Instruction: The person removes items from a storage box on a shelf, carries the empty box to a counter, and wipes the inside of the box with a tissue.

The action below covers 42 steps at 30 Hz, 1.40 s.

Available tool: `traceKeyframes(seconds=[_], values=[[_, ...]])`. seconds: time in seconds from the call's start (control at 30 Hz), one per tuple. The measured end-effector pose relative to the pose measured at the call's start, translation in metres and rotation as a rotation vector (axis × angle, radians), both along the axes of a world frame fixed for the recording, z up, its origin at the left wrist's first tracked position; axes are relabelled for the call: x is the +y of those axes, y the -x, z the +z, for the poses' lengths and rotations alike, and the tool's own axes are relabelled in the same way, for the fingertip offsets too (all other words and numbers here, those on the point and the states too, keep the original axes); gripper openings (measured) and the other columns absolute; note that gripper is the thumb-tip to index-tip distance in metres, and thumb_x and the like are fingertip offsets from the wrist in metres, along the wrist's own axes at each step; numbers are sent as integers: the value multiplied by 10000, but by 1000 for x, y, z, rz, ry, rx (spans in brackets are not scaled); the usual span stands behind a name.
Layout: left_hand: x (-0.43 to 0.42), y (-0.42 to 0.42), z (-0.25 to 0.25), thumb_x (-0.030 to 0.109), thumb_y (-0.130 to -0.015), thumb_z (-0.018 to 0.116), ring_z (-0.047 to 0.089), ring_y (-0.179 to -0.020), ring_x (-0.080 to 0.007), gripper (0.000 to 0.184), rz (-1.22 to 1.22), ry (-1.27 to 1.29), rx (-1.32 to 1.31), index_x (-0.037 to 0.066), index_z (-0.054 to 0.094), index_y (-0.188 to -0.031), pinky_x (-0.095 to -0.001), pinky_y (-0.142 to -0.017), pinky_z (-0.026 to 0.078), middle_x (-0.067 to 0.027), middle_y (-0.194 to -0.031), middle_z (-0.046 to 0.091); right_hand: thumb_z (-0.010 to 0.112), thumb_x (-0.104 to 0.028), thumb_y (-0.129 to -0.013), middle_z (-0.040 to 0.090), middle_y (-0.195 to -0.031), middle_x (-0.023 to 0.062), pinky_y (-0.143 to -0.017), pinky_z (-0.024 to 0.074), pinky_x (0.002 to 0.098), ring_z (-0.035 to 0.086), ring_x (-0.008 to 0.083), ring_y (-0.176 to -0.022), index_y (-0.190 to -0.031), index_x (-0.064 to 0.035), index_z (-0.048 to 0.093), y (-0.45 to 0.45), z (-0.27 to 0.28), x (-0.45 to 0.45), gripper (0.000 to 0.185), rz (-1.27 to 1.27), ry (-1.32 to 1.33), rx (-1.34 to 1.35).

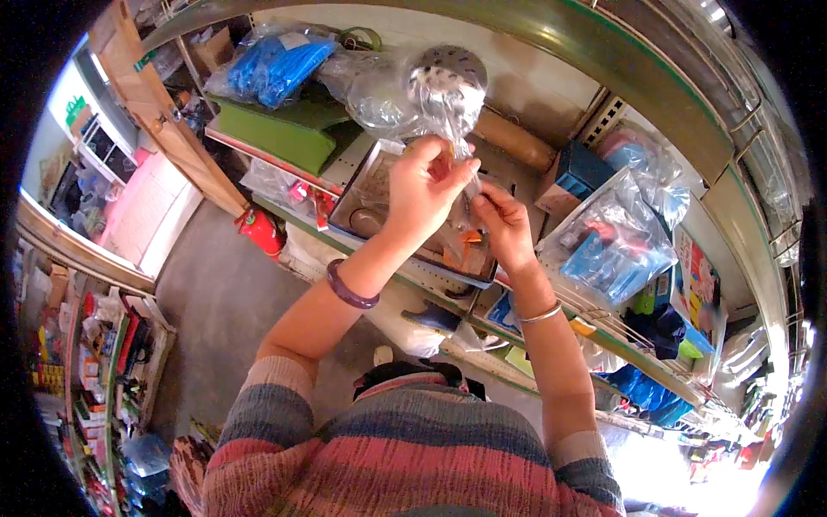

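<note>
Over the shallow box (pixel 444 268), a round, pale, dark-spotted object (pixel 446 82) is enclosed in clear plastic (pixel 451 126) (crinkled and glossy), whose gathered end is pinched by the left hand (pixel 420 188) and the right hand (pixel 506 226).

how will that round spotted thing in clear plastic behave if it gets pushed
The clear wrap looks thin and crinkled, so it would probably crumple and slide in the left hand and right hand. The spotted thing has a rounded outline, so it might roll if set down; its weight is hard to judge.
</note>
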<state>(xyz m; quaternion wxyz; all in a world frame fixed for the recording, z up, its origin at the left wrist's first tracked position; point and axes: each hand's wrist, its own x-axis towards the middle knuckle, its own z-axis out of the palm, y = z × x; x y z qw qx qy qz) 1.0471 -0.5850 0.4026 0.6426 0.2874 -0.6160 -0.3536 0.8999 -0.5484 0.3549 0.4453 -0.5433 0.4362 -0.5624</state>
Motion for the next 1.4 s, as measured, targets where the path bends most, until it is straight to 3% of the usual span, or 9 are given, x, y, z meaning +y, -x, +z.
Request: traceKeyframes(seconds=[0.13,0.37,0.53,0.63,0.8,1.0,1.2,1.33,1.4], values=[[-5,-5,2,65,-781,684,475,-562,-41,224,-50,-74,17,20,646,-997,-204,-529,396,12,-667,556,624,-43,-832,583,-974,68,-776,443,244,556,141,-866,-1069,6,612,-1,7,2,243,-66,240,226],[-3,-16,8,111,-885,545,462,-621,-39,267,-306,-220,115,-10,595,-1118,-181,-565,392,18,-756,575,612,-81,-857,570,-1018,40,-812,421,231,525,102,-914,-1210,2,516,8,10,11,375,-47,208,324],[-9,-26,8,109,-888,513,482,-649,-66,282,-410,-207,114,-17,585,-1129,-219,-606,423,-13,-856,588,649,-89,-816,603,-964,88,-749,465,273,568,152,-831,-1141,-4,565,8,20,23,347,-96,172,185],[-6,-23,9,112,-890,511,499,-658,-75,269,-422,-230,176,-14,587,-1116,-223,-616,436,-51,-960,612,633,-74,-841,566,-974,19,-784,431,228,525,95,-888,-1183,2,532,8,23,26,365,-157,257,354],[-7,-21,8,187,-922,499,558,-687,-104,263,-329,-275,341,-3,593,-1078,-235,-604,465,-112,-1053,628,677,-28,-757,603,-891,78,-718,462,267,571,167,-795,-1070,-31,611,2,27,32,320,-373,398,474],[-7,-26,11,298,-929,505,593,-731,-123,331,-397,-301,305,-4,607,-1016,-243,-588,470,-113,-953,652,696,-16,-723,618,-868,102,-691,476,287,589,203,-753,-1018,-40,631,-2,26,35,304,-429,416,473],[-10,-27,10,280,-921,524,592,-696,-116,287,-388,-314,342,14,619,-966,-244,-560,465,-94,-940,656,719,-48,-700,617,-935,128,-753,484,312,605,243,-825,-1092,-42,593,2,29,36,412,-371,390,519],[-16,-30,12,249,-904,561,569,-580,-87,279,-293,-336,440,-21,630,-908,-222,-499,468,-66,-782,645,732,-71,-689,607,-977,150,-795,483,336,605,277,-877,-1177,-39,537,2,39,40,527,-355,400,644],[-24,-35,11,232,-906,558,575,-582,-92,257,-242,-350,474,-15,628,-920,-227,-497,469,-65,-781,643,728,-64,-695,612,-954,131,-782,485,317,607,235,-857,-1189,-32,527,8,36,39,534,-392,403,722]])
